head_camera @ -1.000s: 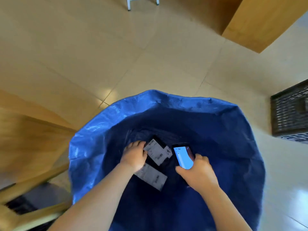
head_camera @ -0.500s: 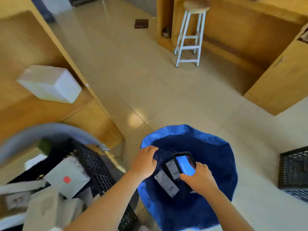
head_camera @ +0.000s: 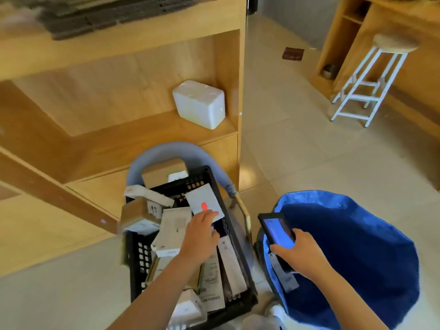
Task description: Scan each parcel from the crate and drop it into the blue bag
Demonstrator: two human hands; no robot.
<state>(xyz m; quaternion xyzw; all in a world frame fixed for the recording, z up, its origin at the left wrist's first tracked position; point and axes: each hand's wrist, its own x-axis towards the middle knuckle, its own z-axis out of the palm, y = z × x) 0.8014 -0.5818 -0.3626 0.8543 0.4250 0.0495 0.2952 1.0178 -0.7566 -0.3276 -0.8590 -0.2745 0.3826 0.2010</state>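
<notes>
Black plastic crate (head_camera: 232,225) stands to the left of the blue bag (head_camera: 357,258), almost touching it, and it is full of parcels. Your left hand (head_camera: 200,239) reaches into the crate, near its far right corner. The fingers lie on the lower edge of a white envelope (head_camera: 202,201) with a red mark, which leans on the right wall of the crate. I cannot tell if the fingers already pinch it or only touch it. Your right hand (head_camera: 300,253) is closed around the phone (head_camera: 276,228) and holds it over the left rim of the bag, screen up.

The step now is, I think, to pick the next parcel. Take the envelope by its free lower edge, thumb under and fingers on top, and lift it straight up, so the boxes beside it do not shift. Then turn its label to the phone and hold both quiet until the scan is done. Keep the phone over the rim, so the way to the bag is short. Do not let go before the parcel is well past the rim.
</notes>
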